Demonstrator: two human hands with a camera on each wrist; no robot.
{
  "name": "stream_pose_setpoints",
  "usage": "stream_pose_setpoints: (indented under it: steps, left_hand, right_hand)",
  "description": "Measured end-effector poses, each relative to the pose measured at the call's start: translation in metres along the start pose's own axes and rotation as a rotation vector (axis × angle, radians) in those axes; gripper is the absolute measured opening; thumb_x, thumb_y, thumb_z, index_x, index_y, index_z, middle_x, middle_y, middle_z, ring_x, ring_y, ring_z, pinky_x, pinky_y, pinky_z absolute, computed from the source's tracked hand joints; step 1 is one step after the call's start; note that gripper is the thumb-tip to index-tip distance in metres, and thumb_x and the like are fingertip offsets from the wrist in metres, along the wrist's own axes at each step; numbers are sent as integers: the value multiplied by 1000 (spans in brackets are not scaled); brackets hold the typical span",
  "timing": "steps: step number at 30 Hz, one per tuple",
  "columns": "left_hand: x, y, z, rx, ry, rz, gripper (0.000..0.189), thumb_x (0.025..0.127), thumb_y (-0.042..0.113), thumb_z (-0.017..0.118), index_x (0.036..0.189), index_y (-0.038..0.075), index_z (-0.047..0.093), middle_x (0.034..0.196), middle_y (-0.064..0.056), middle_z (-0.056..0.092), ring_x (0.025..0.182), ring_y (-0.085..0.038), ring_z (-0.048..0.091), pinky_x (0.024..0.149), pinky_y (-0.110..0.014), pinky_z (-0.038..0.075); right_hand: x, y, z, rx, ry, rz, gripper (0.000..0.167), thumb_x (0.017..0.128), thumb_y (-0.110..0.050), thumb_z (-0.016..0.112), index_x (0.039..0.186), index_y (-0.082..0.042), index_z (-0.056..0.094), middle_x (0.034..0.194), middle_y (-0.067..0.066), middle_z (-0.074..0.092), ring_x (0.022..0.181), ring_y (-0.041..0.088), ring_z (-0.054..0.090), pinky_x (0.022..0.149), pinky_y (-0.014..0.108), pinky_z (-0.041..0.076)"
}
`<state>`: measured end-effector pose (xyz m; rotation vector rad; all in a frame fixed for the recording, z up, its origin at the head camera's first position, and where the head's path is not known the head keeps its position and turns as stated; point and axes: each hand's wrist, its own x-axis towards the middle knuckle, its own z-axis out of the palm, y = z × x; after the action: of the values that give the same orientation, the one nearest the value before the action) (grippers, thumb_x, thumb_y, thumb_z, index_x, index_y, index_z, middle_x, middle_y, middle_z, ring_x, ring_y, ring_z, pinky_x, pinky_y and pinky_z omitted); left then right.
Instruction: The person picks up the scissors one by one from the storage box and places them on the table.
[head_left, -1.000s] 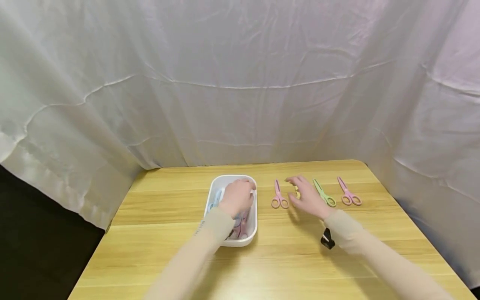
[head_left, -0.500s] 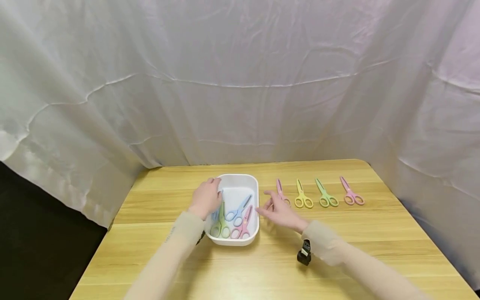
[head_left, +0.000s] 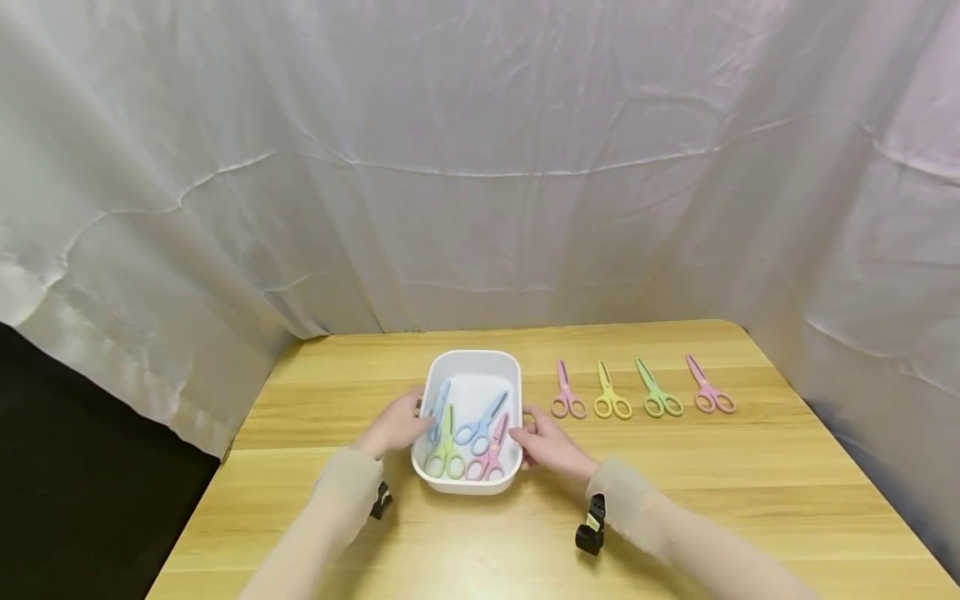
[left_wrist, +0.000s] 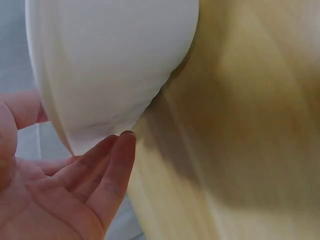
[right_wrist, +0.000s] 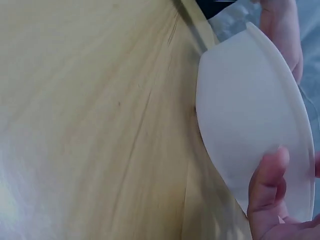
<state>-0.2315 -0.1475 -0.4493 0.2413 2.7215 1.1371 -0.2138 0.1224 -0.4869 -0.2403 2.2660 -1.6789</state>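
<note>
Presently, with clock positions taken on a dial centred on the white tray [head_left: 475, 368] in the head view, 12 o'clock away from the person, the left hand [head_left: 393, 427] is clamped on the tray's wall at 9, thumb over the rim, and the right hand [head_left: 552, 443] likewise between 3 and 4. Within lie wall-side blue scissors [head_left: 439, 410] at 10, lime scissors [head_left: 447, 442] at 7, mid-blue scissors [head_left: 481, 427] towards 3 and rose scissors [head_left: 494, 447] at 5. Mauve scissors [head_left: 564, 389], yellow scissors [head_left: 606, 390], green scissors [head_left: 653, 390] and pink scissors [head_left: 704, 387] form a row outside, between 2 and 3. Probable faults: unequal lifting would tilt the tray and slide its loose contents; a shift towards 3 could push the right hand into the mauve scissors; a slackened thumb might release the wall. The worktop [head_left: 750, 467] is pale, wood-grained, glossy near 6; a creased grey curtain [head_left: 480, 217] encloses it from 10 to 2, with a black area [head_left: 75, 467] near 9.
</note>
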Motion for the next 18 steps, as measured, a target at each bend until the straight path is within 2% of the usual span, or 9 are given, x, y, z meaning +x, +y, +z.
stream_pose_setpoints:
  steps: [6,12,15,18]
  left_hand:
    - [2,-9,4,-78,11,20,62,90,2,57,149,-8,39,138,-30,57,123,-42,61,105,-53,52]
    - [6,-15,11,-114,46,25,58,93,2,52,149,-8,38,139,-31,56,122,-40,60,110,-55,47]
    - [6,-17,13,-133,65,20,56,96,3,51,149,-8,39,139,-31,56,123,-39,59,111,-56,46]
    - [5,-19,15,-144,70,8,55,97,3,51,150,-6,39,140,-29,56,122,-38,60,110,-54,48]
  right_hand:
    - [3,2,5,104,49,58,59,100,-12,54,149,8,29,89,17,66,59,9,57,56,21,52]
    - [1,1,10,149,55,79,59,100,-12,56,149,5,28,97,23,67,60,10,61,56,24,57]
    - [0,0,11,147,51,77,63,99,-14,59,150,2,26,97,22,66,61,12,61,58,25,58]
    - [1,-1,9,98,80,65,71,97,-17,63,153,1,22,95,16,62,65,14,59,60,28,56]
